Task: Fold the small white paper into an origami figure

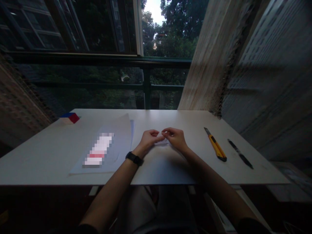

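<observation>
My left hand (149, 139) and my right hand (175, 137) meet at the middle of the white table (48, 152). Their fingers are curled and pinched together on a small white piece of paper (163, 142) that lies between them on the tabletop. A black watch (134, 158) sits on my left wrist. Most of the paper is hidden under the fingers, so its shape is unclear.
A sheet of paper (117, 130) lies left of my hands. A red, blue and white block (70, 117) rests at the far left. On the right lie a yellow utility knife (215, 146) and a black pen (240, 154). Behind the table are a railing and window.
</observation>
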Motion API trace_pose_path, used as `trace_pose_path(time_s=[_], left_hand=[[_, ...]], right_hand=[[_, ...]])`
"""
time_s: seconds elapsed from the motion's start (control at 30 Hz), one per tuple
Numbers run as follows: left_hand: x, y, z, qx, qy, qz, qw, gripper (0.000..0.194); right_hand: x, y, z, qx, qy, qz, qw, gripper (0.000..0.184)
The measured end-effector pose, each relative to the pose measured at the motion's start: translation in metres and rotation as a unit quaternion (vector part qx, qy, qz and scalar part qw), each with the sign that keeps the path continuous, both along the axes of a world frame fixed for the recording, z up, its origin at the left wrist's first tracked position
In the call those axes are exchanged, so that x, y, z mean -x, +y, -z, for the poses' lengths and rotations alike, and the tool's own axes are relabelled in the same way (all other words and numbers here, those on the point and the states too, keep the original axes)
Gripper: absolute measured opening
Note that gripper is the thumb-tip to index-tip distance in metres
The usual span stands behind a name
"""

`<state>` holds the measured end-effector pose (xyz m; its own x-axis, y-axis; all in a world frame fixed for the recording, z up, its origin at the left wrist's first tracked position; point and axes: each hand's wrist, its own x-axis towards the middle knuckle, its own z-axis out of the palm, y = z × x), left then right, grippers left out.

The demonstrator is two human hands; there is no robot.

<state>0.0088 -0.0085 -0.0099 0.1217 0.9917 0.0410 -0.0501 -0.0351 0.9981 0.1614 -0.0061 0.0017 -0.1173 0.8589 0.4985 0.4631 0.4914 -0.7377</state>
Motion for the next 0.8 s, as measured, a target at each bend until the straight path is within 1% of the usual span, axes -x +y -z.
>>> trace_pose_path(time_s=[0.17,0.27,0.33,0.4,0.5,0.63,0.8], left_hand=[[-0.001,-0.003,-0.003,0.002,0.014,0.007,1.0,0.036],[-0.001,-0.005,-0.005,0.004,-0.004,0.01,1.0,0.035],[-0.001,-0.005,-0.006,0.008,-0.03,0.007,1.0,0.033],[0.0,-0.004,-0.006,0.012,-0.049,-0.009,0.999,0.032],[0.001,-0.003,-0.005,0.02,-0.069,-0.037,0.997,0.033],[0.001,-0.001,-0.005,0.023,-0.075,-0.045,0.996,0.034],[0.0,-0.002,-0.007,0.001,-0.073,-0.047,0.996,0.035]], right_hand=[[0.001,-0.006,-0.003,-0.071,-0.069,0.004,0.995,0.012],[0.002,-0.006,-0.004,-0.077,-0.077,0.009,0.994,0.011],[0.002,-0.005,-0.004,-0.059,-0.053,0.015,0.997,0.012],[0.001,-0.003,-0.003,-0.032,-0.031,0.014,0.999,0.013],[-0.001,0.001,-0.001,0.017,-0.022,-0.006,1.0,0.017],[-0.002,0.005,0.002,0.055,-0.003,-0.023,0.998,0.023],[-0.002,0.01,0.006,0.098,0.068,-0.041,0.992,0.023]])
